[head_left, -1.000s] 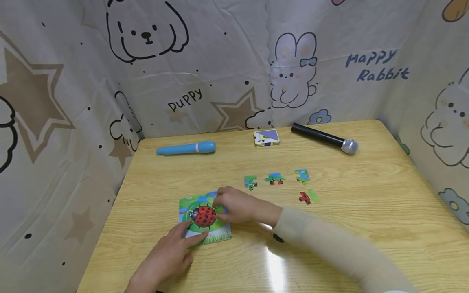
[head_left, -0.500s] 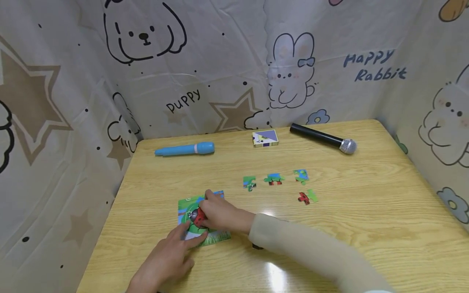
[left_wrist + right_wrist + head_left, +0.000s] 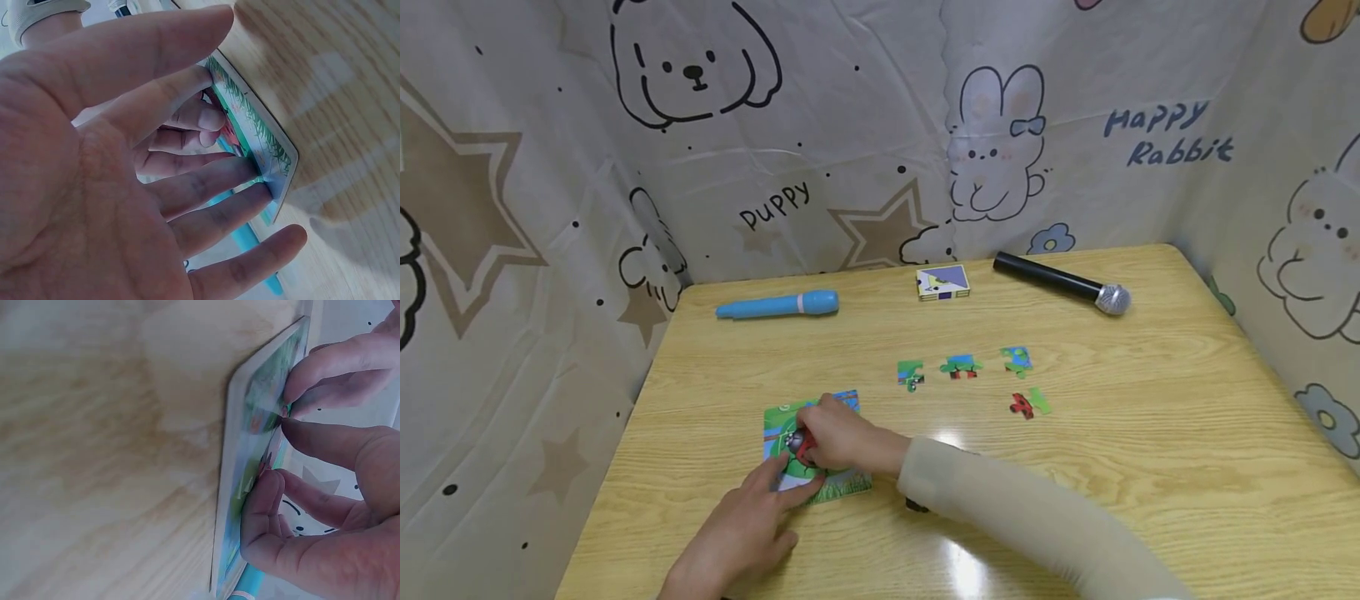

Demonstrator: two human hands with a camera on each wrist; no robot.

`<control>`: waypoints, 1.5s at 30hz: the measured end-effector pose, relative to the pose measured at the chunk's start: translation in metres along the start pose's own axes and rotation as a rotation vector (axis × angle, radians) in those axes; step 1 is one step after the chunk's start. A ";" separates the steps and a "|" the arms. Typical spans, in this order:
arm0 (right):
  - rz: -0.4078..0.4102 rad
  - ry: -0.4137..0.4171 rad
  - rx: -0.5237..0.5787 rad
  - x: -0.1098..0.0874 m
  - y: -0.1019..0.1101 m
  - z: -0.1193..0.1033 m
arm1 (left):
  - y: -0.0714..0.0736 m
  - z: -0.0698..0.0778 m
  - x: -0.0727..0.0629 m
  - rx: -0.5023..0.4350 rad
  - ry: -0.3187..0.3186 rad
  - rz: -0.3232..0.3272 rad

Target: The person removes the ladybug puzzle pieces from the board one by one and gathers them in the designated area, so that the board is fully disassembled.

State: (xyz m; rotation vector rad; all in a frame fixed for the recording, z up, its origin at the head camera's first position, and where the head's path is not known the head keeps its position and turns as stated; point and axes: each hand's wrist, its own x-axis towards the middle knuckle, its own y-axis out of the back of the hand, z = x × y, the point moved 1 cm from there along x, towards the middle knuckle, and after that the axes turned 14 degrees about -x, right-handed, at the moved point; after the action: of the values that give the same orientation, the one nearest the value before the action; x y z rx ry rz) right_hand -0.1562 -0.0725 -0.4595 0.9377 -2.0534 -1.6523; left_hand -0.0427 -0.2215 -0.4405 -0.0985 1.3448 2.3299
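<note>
Pinching at the red middle, the right hand [image 3: 842, 435] is working on one puzzle board [image 3: 850, 488] lying flat on the table [image 3: 1150, 442], while the left hand [image 3: 747, 517], fingers extended, is touching it, probably for steadiness. Four loose pieces [image 3: 961, 365] are lying apart to its right, perhaps for sorting.

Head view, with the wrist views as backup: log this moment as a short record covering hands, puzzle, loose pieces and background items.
Left hand: the left hand is spread, fingertips on the near part of the puzzle board
Right hand: the right hand has bent fingers over the ladybug picture; whether it pinches a piece is unclear
Loose pieces: four, three in a row, one nearer, at right
Far side of table, left to right: blue rod, small box, black microphone
Backdrop: printed curtain
</note>
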 end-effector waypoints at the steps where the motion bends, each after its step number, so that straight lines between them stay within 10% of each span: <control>1: 0.004 0.003 0.002 0.000 -0.001 0.000 | 0.000 0.000 0.000 0.002 -0.002 0.000; 27: -0.064 -0.073 0.120 -0.001 -0.001 0.002 | 0.002 0.003 0.000 0.014 0.038 -0.022; 45: 0.120 0.043 0.302 -0.013 0.019 0.050 | -0.002 0.001 0.001 0.005 0.044 -0.020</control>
State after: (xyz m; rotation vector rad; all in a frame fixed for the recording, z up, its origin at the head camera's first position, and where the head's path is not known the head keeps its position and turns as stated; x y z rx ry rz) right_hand -0.1834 -0.0250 -0.4528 0.9119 -2.3218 -1.2740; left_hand -0.0424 -0.2196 -0.4415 -0.1618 1.3635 2.3202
